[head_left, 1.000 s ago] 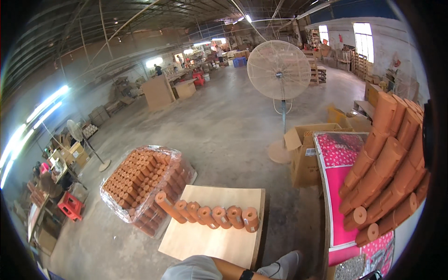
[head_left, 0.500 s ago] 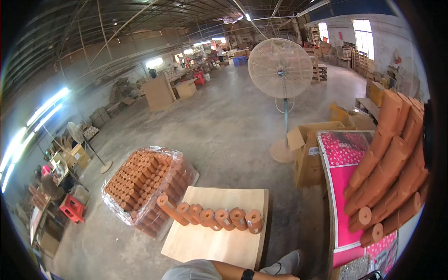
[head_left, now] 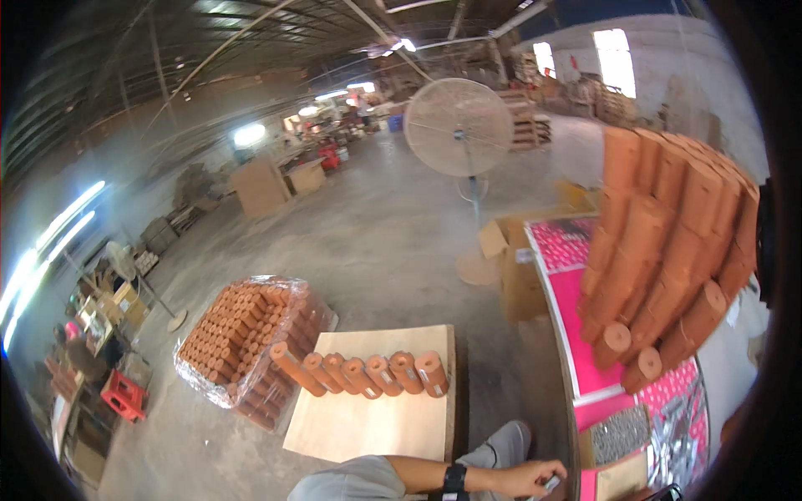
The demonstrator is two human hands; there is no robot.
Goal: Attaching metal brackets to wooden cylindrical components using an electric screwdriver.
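Observation:
My left hand (head_left: 533, 479), with a black watch on its wrist, is at the lower edge beside the table's near left side. Its fingers are curled round a small pale, shiny thing (head_left: 551, 483) whose kind I cannot make out. To its right, an open box (head_left: 620, 436) of small grey metal pieces lies on the pink-covered table (head_left: 576, 321). Behind the box rises a tall stack of reddish-brown cylinders (head_left: 660, 242), those facing me showing a centre hole. My right hand does not show clearly; only a blurred brownish patch is at the right edge.
A pale wooden board (head_left: 368, 426) bears a row of several brown cylinders (head_left: 380, 376). Left of it stands a plastic-wrapped block of cylinders (head_left: 242, 334). A cardboard box (head_left: 522, 284) and pedestal fan (head_left: 459, 129) are beyond the table; a red stool (head_left: 125, 394) is far left.
The view has swung to the right and shows more of the table. My left hand has come into fuller view beside the table, with a small pale thing in its fingers.

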